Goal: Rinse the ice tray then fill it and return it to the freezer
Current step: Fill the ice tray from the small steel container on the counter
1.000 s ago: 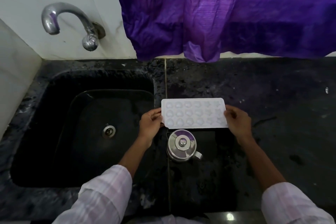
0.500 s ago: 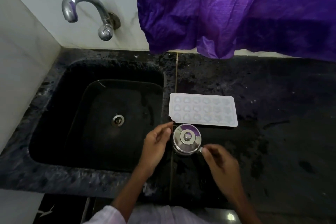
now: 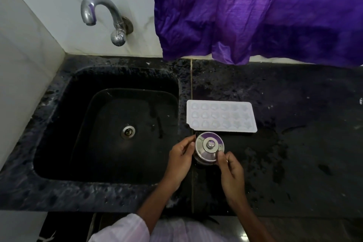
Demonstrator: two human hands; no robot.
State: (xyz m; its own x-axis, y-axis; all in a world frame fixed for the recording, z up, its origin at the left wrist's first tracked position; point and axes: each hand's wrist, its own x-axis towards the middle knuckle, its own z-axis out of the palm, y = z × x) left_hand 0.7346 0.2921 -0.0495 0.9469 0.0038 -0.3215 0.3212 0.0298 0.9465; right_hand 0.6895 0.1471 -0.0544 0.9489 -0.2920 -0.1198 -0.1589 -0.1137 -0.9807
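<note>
Bracketing the steel jug from both sides: the left hand curls against its left flank with fingertips on the lid rim, and the right hand closes over its near right side, the contact hidden by fingers. Judged a two-handed hold to steady the lidded vessel, probably the water for filling. The ice tray lies flat just beyond the jug, cavities up, with neither hand on it. Left of the jug is a black sink; the tap above it is not running. Right of the jug the counter is dark, wet-speckled stone. A purple curtain hangs behind.
</note>
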